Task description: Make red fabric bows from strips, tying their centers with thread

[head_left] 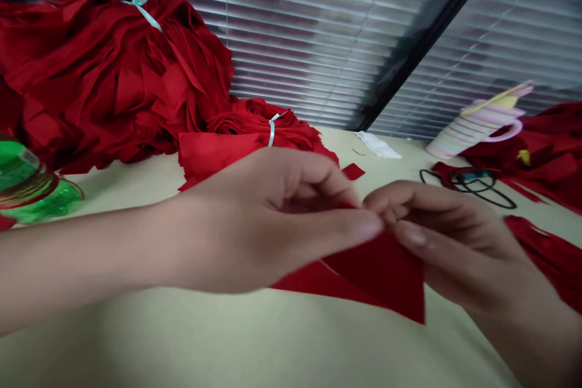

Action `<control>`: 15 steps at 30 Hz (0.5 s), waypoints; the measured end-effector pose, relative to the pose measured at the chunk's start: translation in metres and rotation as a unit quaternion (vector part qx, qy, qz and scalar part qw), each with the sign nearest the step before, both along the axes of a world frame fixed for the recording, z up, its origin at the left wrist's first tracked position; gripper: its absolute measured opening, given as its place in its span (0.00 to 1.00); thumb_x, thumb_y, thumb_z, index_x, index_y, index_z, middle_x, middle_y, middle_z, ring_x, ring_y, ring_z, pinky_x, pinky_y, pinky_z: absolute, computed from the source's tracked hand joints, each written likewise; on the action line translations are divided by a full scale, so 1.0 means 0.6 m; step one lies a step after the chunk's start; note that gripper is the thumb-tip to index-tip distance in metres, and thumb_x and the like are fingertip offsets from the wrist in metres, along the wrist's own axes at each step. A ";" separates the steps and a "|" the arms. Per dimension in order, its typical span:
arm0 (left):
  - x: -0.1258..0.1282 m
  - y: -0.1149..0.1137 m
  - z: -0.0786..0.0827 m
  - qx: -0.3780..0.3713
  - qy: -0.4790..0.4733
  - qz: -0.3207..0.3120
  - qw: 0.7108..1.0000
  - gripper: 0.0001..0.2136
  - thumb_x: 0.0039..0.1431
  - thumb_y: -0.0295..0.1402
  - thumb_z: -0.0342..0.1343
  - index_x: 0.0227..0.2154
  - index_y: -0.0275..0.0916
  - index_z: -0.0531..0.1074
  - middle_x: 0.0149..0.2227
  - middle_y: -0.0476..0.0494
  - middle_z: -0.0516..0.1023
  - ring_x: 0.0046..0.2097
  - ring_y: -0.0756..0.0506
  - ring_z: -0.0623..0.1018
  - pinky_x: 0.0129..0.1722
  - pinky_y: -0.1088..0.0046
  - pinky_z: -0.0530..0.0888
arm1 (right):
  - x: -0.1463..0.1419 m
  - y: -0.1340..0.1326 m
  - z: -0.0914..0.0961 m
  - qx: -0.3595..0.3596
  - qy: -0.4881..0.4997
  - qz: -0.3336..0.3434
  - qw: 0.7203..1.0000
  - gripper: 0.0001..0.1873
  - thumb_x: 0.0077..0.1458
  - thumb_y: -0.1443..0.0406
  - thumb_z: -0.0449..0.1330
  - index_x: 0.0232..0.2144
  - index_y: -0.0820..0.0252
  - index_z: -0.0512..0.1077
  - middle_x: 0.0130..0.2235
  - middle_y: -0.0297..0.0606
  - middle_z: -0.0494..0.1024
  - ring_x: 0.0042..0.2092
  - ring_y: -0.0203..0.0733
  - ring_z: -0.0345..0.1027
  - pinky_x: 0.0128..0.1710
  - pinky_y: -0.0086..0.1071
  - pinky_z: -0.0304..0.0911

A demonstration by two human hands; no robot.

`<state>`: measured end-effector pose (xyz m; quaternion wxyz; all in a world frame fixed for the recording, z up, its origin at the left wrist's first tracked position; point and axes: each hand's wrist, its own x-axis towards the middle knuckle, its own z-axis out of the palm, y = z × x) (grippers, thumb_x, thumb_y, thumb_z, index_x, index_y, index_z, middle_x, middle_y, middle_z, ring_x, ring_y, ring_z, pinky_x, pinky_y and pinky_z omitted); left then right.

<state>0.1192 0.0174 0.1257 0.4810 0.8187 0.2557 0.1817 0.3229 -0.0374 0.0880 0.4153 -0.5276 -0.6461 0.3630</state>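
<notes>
My left hand (268, 218) and my right hand (445, 236) meet above the pale table (182, 339), both pinched on the top edge of a small red fabric piece (382, 279). The fabric hangs down from the fingertips and its lower corner points to the right. Thumb and forefinger of each hand press together on the cloth, nearly touching each other. A tied bundle of red fabric pieces (254, 130) lies just behind my left hand.
A large heap of red fabric (104, 66) fills the back left. A green plastic bottle (27, 188) lies at the left edge. At the right are a stack of pink cups (482, 124), black scissors (473, 185) and more red fabric (545, 151). Window blinds stand behind.
</notes>
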 end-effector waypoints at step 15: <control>-0.171 -0.004 -0.196 0.495 0.244 -0.083 0.830 0.31 0.63 0.43 0.47 0.64 0.39 0.44 0.66 0.45 0.49 0.65 0.42 0.53 0.60 0.65 0.62 | 0.013 0.010 -0.083 -0.078 -0.182 0.118 0.973 0.10 0.63 0.62 0.50 0.32 0.58 0.68 0.30 0.33 0.71 0.30 0.33 0.62 0.30 0.26 0.59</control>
